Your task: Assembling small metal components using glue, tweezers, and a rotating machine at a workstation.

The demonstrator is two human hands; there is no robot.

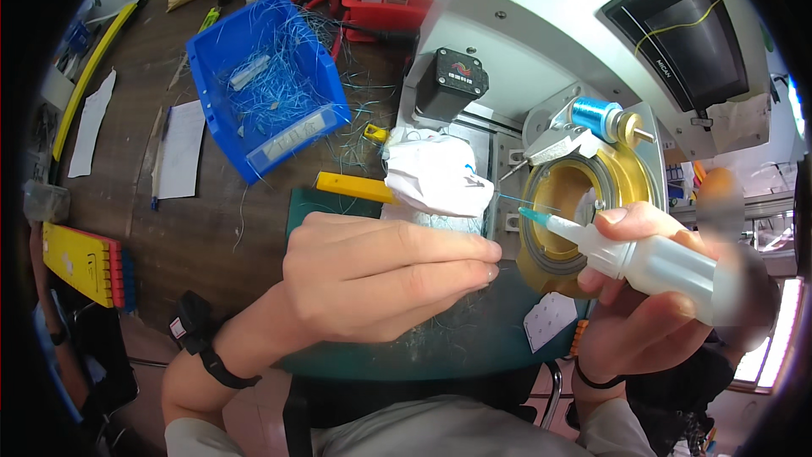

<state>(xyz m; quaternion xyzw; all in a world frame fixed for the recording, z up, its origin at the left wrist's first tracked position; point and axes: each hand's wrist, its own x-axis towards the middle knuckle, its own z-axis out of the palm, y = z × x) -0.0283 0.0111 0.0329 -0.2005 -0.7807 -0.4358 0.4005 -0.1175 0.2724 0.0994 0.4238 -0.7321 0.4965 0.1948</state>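
Observation:
My right hand (651,322) is wrapped round a translucent white squeeze bottle (672,275) with a green needle tip (533,216). The tip points left, close to a thin blue thread (512,199) in front of a gold ring-shaped machine part (531,241). My left hand (372,275) is closed just left of the ring, its fingers pressed together; its thumb and anything held there are hidden. Just beyond those fingers sits a crumpled white wrapped bundle (436,173). A spool of shiny blue thread (596,118) is mounted above the ring.
A blue bin (211,93) of thread scraps stands at the far left of the brown table. The white machine housing (524,0) with a screen (689,30) fills the right. A yellow bar (351,186) lies beside the bundle. A green mat (381,355) lies below my hands.

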